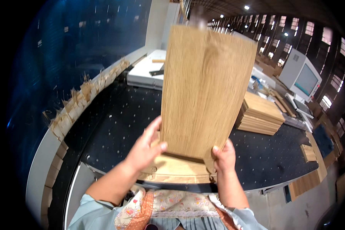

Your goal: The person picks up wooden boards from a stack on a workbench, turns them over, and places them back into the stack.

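Both hands are clamped on the lower end of one wooden board [205,92], held upright in front of the person above the near edge of the dark desk [115,126]. The left hand [145,147] wraps the board's lower left corner, thumb pressed on its face; the right hand [223,155] pinches the lower right corner, thumb on the front.

The board looks thin, flat and stiff, probably light enough for two hands at the bottom, though so tall a panel held low would likely sway at the top. Its sanded face seems dry rather than slippery; the corners may chip if knocked. Gripping the long edges nearer mid-height would probably steady it better.

Just below the board, a second light wooden piece [176,170] lies flat on the desk. To the board's right sits one stack of similar panels [260,115], too many to count exactly. Farther right of the board stands one monitor [303,74], and one small wood block [307,152] lies near the desk's right end.
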Available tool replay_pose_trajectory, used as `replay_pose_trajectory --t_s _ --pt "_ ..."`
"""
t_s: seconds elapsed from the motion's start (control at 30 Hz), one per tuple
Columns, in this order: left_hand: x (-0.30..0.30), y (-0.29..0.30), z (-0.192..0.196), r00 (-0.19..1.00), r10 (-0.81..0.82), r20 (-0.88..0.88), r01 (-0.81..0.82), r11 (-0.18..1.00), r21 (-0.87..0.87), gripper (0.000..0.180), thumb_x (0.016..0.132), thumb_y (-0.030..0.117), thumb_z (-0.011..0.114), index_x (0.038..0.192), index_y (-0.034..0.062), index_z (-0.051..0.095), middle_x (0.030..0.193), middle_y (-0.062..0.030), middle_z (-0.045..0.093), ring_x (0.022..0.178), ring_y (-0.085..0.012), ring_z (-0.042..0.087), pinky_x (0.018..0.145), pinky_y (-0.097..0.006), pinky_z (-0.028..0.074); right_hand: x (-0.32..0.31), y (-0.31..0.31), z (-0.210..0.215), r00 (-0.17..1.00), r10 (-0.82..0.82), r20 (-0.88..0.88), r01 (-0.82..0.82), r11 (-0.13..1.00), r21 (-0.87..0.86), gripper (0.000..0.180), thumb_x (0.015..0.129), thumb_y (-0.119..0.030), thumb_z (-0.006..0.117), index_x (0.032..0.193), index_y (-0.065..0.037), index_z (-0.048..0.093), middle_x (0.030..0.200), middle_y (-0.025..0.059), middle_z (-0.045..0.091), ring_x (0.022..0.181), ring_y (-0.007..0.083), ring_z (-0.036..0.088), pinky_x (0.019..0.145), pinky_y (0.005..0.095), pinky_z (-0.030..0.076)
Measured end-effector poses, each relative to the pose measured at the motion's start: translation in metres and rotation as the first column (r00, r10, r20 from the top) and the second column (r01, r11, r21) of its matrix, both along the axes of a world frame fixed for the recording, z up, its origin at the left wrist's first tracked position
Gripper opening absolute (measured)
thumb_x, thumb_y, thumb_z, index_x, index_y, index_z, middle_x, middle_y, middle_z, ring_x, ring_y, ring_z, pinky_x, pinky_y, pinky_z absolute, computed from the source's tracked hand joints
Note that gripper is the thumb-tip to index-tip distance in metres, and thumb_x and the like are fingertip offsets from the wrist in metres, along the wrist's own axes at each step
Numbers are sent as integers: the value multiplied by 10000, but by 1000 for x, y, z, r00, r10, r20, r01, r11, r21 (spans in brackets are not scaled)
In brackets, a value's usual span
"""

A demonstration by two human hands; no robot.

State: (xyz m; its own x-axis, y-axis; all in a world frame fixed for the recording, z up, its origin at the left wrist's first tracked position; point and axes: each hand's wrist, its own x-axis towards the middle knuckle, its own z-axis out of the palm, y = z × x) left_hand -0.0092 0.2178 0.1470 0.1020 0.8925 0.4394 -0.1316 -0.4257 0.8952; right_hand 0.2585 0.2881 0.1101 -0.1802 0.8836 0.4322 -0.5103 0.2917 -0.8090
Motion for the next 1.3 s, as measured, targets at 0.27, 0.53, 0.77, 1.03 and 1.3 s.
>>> replay_pose_trajectory --t_s 0.27,0.53,0.77,1.03,1.3 --pt "6 40 18 928 -214 306 190 976 109 1031 723 364 757 1466 79 102 1488 -147 203 1363 -294 248 1063 -452 291 -30 26 45 587 -759 280 281 516 809 361 688 134 575 1017 -9 614 983 115 651 834 222 641 774 293 499" --pt "13 72 -14 680 81 728 116 970 -216 388 856 74 569 1197 -74 457 1161 -182 566 1101 -287 557 958 -437 451 -48 39 43 206 -957 206 -98 189 977 313 744 -52 556 1044 -108 625 1099 56 630 1069 280 563 995 487 332" --pt "-27 98 -39 557 -22 830 345 915 -207 369 827 -31 570 1171 -107 460 1119 -217 573 1032 -312 589 911 -461 489 21 46 17 -56 -868 494 227 471 853 556 705 -26 670 1234 -61 504 1322 159 456 1286 364 357 1071 460 250" --pt "-50 141 -79 609 -48 792 396 883 -251 309 868 31 530 1129 -134 507 1154 -221 578 1082 -310 564 983 -433 426 207 -31 -91 -418 -575 703 618 386 684 598 724 -26 670 1284 -22 458 1279 198 479 1208 373 419 1038 437 311" --pt "-70 170 -67 524 168 835 283 890 -357 390 867 -21 478 1231 -108 371 1240 -230 490 1166 -338 499 1018 -473 412 198 -63 -136 -392 -510 766 723 343 599 398 828 -61 577 1207 34 498 1182 207 547 1109 364 505 975 412 374"
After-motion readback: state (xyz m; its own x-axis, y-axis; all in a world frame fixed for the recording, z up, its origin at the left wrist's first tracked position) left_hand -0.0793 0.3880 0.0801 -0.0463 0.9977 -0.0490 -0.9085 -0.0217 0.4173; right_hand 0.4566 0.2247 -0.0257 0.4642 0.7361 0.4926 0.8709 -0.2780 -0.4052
